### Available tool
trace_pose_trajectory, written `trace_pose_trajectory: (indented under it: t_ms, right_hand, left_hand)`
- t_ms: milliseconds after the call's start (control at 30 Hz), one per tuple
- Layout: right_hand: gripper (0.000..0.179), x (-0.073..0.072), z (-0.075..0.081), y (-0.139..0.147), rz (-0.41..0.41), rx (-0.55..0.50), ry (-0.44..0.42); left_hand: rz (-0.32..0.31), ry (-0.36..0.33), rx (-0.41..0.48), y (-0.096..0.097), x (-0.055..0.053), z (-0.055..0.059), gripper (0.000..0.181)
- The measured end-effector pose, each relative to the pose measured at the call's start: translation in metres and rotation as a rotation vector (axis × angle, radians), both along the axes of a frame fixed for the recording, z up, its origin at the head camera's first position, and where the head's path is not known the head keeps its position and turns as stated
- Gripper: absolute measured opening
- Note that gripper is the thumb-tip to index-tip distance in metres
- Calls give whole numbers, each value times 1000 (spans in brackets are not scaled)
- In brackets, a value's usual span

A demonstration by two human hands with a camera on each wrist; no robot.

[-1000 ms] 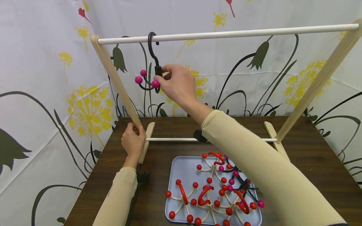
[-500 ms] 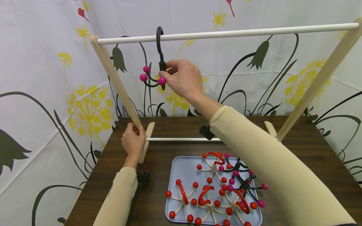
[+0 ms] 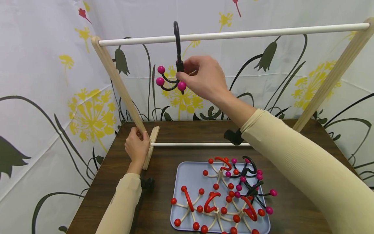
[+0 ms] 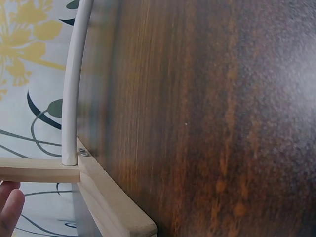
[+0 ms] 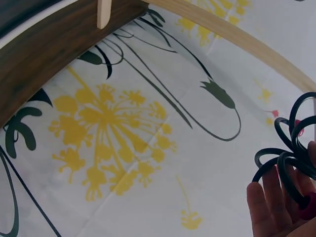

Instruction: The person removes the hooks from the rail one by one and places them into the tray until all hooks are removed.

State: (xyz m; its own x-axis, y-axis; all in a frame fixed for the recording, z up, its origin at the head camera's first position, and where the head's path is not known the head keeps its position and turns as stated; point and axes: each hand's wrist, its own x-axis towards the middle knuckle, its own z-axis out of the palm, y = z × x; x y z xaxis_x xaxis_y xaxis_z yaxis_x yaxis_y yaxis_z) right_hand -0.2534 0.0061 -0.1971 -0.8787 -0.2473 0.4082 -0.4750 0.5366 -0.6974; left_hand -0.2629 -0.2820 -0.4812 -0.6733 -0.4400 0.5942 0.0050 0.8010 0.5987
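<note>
My right hand [image 3: 204, 76] pinches the stem of a black hook hanger [image 3: 179, 66] whose curved arms end in pink balls. In the head view its hook stands at the white top rod [image 3: 233, 35], the curve rising above it. The right wrist view shows the black arms [image 5: 291, 163] close to my fingers, cut off by the frame edge. My left hand [image 3: 137, 146] grips the left wooden upright [image 3: 117, 81] low down, near its foot [image 3: 152, 146]. Only its fingertips [image 4: 10, 210] show in the left wrist view, against the upright.
A pale blue tray [image 3: 182, 172] on the dark wooden table [image 3: 163, 182] holds several red-balled hangers [image 3: 216, 208] with cream arms, and black hangers [image 3: 252, 190] with pink balls at its right. A lower white rod [image 3: 190, 144] crosses the stand. A flowered curtain [image 3: 87, 65] hangs behind.
My right hand has moved right along the top rod with the black hanger, a little upward, and the hook has turned more edge-on. The left hand stays on the upright.
</note>
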Motion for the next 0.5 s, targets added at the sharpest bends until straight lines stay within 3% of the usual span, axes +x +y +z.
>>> trace_pose_trajectory:
  t_ms: [200,500]
  right_hand:
    - [15,14,-28,12,90,26,-22]
    - [16,34,-89,9,322,205,-80]
  left_hand:
    - [1,-3,2,-1,1,0,19]
    - [-1,6,-2,0,2,0,18]
